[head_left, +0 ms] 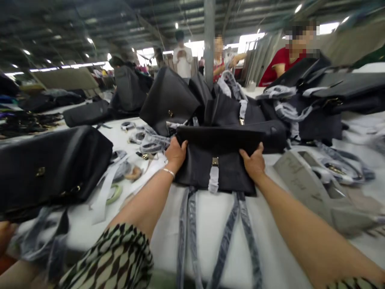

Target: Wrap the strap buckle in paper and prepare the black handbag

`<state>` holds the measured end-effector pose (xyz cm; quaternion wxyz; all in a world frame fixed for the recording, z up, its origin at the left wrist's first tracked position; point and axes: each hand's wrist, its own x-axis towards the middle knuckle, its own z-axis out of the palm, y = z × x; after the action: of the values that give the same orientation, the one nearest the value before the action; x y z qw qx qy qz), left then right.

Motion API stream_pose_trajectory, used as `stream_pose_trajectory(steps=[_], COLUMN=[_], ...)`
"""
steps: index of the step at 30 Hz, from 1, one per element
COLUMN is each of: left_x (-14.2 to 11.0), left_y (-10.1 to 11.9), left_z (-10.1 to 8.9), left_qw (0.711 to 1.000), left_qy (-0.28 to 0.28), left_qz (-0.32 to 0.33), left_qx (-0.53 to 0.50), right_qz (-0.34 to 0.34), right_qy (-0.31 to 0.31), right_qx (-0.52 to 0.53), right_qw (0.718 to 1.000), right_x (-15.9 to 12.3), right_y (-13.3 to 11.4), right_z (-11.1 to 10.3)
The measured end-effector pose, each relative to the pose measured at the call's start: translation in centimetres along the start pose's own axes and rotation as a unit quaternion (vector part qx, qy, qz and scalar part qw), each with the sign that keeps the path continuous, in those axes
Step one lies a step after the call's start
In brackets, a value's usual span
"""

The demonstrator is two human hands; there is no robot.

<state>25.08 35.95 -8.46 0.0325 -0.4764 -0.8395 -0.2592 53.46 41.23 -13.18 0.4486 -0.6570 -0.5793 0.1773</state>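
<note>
A black handbag (195, 170) lies in front of me on the white table, with a gold clasp (215, 161) at its middle and a plastic-wrapped tab (213, 180) below the clasp. Two pairs of plastic-wrapped straps (224, 237) run from the bag toward me. My left hand (177, 152) grips the bag's left upper side, thumb on the front and fingers hidden behind. At the opposite side my right hand (254, 160) holds it the same way. Between the hands the upper edge (222, 134) stretches straight.
Another black bag (54, 164) lies at left, near a green tape roll (113, 194). More black bags (171, 100) and wrapped handles (291, 110) are piled behind. A grey box (303, 180) stands right. Several people work beyond, including one in red (276, 66); another person's hand (6, 237) shows lower left.
</note>
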Motion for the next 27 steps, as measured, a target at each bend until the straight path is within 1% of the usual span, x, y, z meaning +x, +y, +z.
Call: stream_pose_trajectory(steps=[2, 4, 7, 9, 10, 12, 14, 16, 17, 18, 19, 21, 22, 23, 24, 25, 27], left_x=[0.4, 0.7, 0.6, 0.4, 0.3, 0.0, -0.5, -0.9, -1.1, -1.3, -1.5, -1.8, -2.0, -2.3, -2.5, -2.6, -2.6], left_y=[-0.1, -0.1, -0.4, -1.0, -1.5, -2.4, -3.0, -3.1, -3.0, -2.7, -2.3, -1.6, -1.3, -1.2, -1.1, -1.2, -1.5], left_z=[0.7, 0.8, 0.2, -0.5, -0.8, -1.6, -2.3, -2.7, -2.8, -2.8, -2.7, -2.5, -2.3, -2.2, -2.0, -1.8, -1.4], left_qw=[1.000, 1.000, 1.000, 0.999, 0.998, 0.996, 0.996, 0.997, 0.998, 0.999, 1.000, 0.999, 0.998, 0.997, 0.995, 0.993, 0.985], left_qy=[-0.011, -0.014, -0.017, -0.017, -0.020, -0.031, -0.042, -0.038, -0.029, -0.017, -0.003, 0.025, 0.039, 0.053, 0.065, 0.078, 0.112], left_qz=[0.003, 0.009, 0.021, 0.035, 0.045, 0.061, 0.065, 0.052, 0.041, 0.028, 0.014, -0.007, -0.011, -0.010, -0.006, 0.002, 0.018], left_qx=[0.004, 0.006, 0.016, 0.029, 0.037, 0.049, 0.048, 0.034, 0.025, 0.015, 0.004, -0.022, -0.037, -0.053, -0.071, -0.089, -0.127], right_qz=[-0.010, -0.018, -0.004, 0.002, -0.008, -0.047, -0.113, -0.178, -0.194, -0.188, -0.149, -0.013, 0.050, 0.096, 0.121, 0.128, 0.120], right_qy=[-0.037, -0.064, -0.092, -0.115, -0.120, -0.104, -0.079, -0.071, -0.062, -0.049, -0.036, -0.027, -0.040, -0.060, -0.081, -0.100, -0.117], right_qx=[-0.029, -0.036, -0.042, -0.042, -0.046, -0.065, -0.076, -0.056, -0.043, -0.030, -0.009, 0.054, 0.092, 0.127, 0.156, 0.174, 0.191], right_qw=[0.999, 0.997, 0.995, 0.992, 0.992, 0.991, 0.988, 0.980, 0.978, 0.980, 0.988, 0.998, 0.994, 0.985, 0.977, 0.971, 0.967], right_x=[0.3, 0.4, 0.3, -0.5, -1.3, -3.5, -6.1, -8.4, -9.2, -9.5, -9.4, -8.4, -7.7, -6.9, -6.2, -5.7, -4.9], right_y=[0.6, 1.0, 1.6, 1.9, 1.9, 1.5, 0.7, 0.0, -0.2, -0.3, -0.4, -0.5, -0.6, -0.7, -0.8, -1.0, -1.3], right_z=[-0.2, -1.0, -2.9, -4.3, -5.1, -6.5, -7.7, -8.6, -8.8, -8.8, -8.7, -8.3, -7.9, -7.5, -7.0, -6.5, -5.5])
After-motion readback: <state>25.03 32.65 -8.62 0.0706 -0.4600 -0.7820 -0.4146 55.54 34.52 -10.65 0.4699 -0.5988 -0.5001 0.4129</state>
